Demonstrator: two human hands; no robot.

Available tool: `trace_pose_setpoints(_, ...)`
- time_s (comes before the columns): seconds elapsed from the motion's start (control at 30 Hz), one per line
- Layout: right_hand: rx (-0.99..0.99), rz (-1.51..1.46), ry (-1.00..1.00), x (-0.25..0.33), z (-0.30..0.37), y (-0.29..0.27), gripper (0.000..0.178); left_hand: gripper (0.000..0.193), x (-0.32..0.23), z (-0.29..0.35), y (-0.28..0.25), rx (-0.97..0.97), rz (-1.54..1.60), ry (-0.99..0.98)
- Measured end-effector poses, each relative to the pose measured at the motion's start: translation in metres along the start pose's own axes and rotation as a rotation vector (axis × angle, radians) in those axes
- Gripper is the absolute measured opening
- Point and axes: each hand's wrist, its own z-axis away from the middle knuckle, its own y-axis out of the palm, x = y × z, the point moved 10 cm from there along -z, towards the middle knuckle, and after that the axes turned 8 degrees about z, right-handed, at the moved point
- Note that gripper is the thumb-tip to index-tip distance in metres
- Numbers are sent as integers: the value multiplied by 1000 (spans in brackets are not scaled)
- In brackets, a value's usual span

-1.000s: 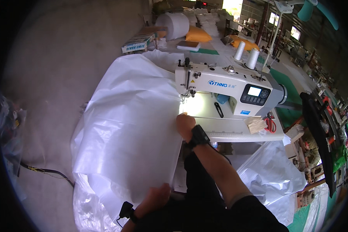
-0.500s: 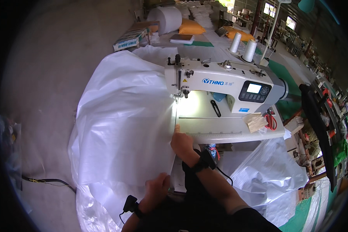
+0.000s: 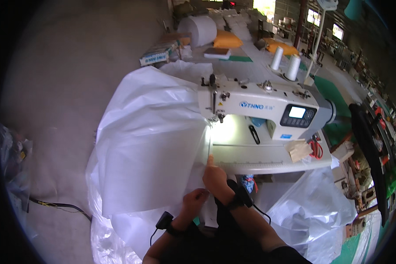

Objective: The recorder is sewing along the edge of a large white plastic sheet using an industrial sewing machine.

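A large white plastic sheet (image 3: 149,158) drapes over the left side of the sewing machine (image 3: 259,103), its right edge running under the lit needle area. At that edge, just in front of the needle, my right hand (image 3: 216,179) has its index finger pointing forward along the sheet and the other fingers curled in; it appears to pinch the edge. My left hand (image 3: 193,204), nearer to me, is closed by the sheet's lower right corner and seems to grip it, though its fingertips are partly hidden. Both wrists wear black straps with small cabled devices.
On the machine bed lie a black cutter (image 3: 254,134), a tan cloth piece (image 3: 298,150) and red scissors (image 3: 316,148). Two thread cones (image 3: 292,67) stand behind. Clear plastic sheeting (image 3: 312,207) hangs at right. A black cable (image 3: 61,205) crosses the floor at left.
The whole view has shifted, so the machine sits lower and further right. My left hand has moved forward, closer to my right hand, and the sheet's near edge is lifted and folded differently.
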Motion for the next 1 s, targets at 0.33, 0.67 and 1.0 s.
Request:
trace_pose_setpoints(0.33, 0, 16, 32, -3, 6, 8, 64, 27, -70, -8, -84, -425, -585, 436)
trace_pose_setpoints(0.67, -98, 243, -10, 2, -12, -4, 52, 32, -103, -28, -172, -601, -681, 475)
trace_pose_setpoints(1.0, -111, 312, -40, -8, -67, -6, 44, 76, -72, -130, -201, -277, -708, 486)
